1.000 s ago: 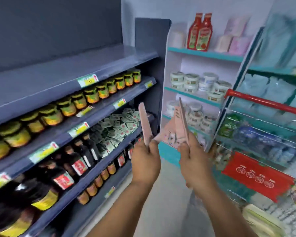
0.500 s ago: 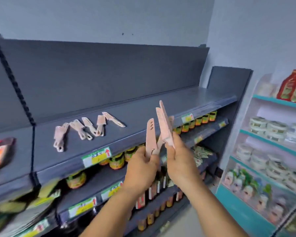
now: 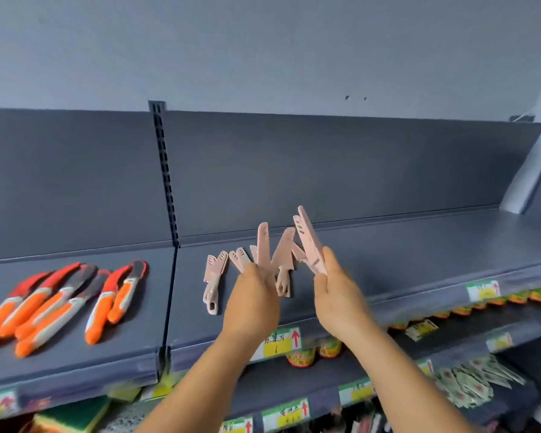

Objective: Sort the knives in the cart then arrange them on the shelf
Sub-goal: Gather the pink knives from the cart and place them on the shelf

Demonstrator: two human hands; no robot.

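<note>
My left hand (image 3: 253,300) grips one pink knife (image 3: 263,245) upright, blade up. My right hand (image 3: 338,295) holds two or three more pink knives (image 3: 308,240) fanned upward. Both hands hover over the front of the grey top shelf (image 3: 403,264). Several pink knives (image 3: 214,278) lie in a row on that shelf just behind and left of my hands; some are hidden by my left hand. On the shelf section to the left lie several orange-handled knives (image 3: 60,304).
A slotted upright (image 3: 166,170) divides the two shelf sections. Price tags (image 3: 280,342) line the shelf edge. Lower shelves hold jars (image 3: 302,357) and green-white sachets (image 3: 469,382). The top shelf stretches bare to the right.
The view has swung left from the cart and aisle to face the top shelf. Both hands kept their knives and moved up over the shelf; the orange knives came into view.
</note>
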